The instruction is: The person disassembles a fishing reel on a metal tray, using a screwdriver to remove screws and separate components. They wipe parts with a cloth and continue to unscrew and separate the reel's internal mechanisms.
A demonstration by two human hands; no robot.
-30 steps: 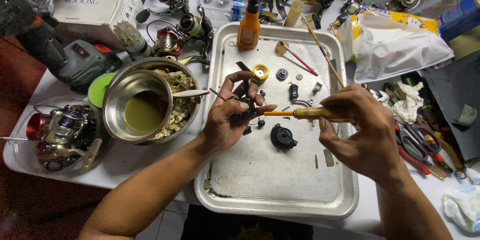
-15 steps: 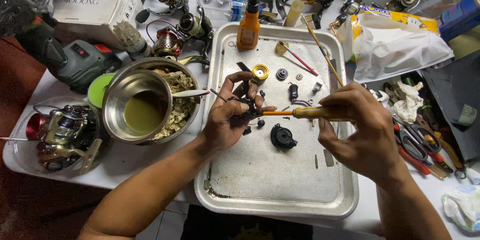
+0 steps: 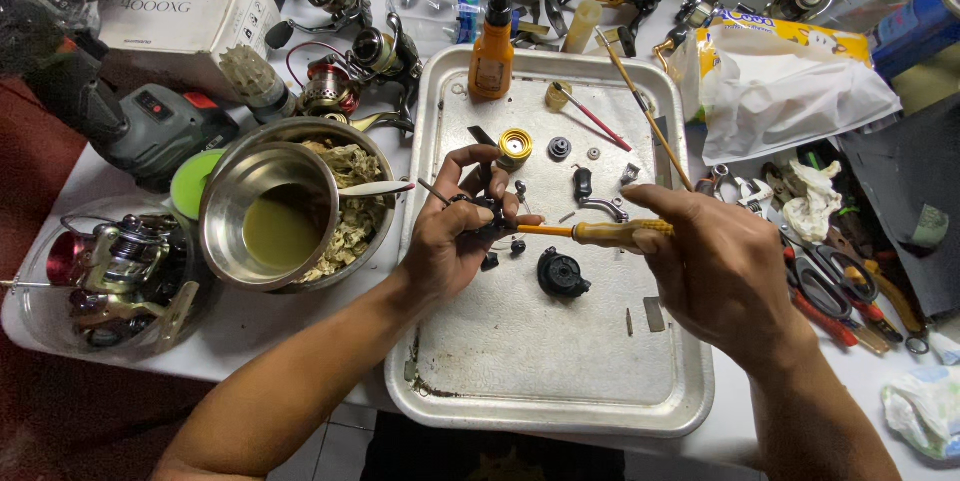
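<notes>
The left hand (image 3: 455, 236) is pinching a small black reel part (image 3: 487, 209) between thumb and fingertips, holding it just above the metal tray (image 3: 540, 381), near the tray's centre. The right hand (image 3: 715, 266) is gripping the yellow handle of a screwdriver (image 3: 590, 232), fingers curled shut around it, and the shaft is pointing toward 9 o'clock with its tip meeting the black part.

Loose pieces are lying on the tray around the hands: a round black cover (image 3: 562, 274) at 5 o'clock from the part, a gold spool piece (image 3: 515, 146) at 12 o'clock, and a black handle arm (image 3: 588, 193) at 2 o'clock, all apart from the fingers. An orange bottle (image 3: 491, 51) is standing at the tray's far edge. At 9 o'clock from the tray, a steel bowl (image 3: 250, 191) holding greenish liquid is sitting in a larger bowl of rags. Fishing reels (image 3: 345, 66) are crowding the far side of the table, and pliers (image 3: 840, 286) are lying at 3 o'clock beyond the right hand.
</notes>
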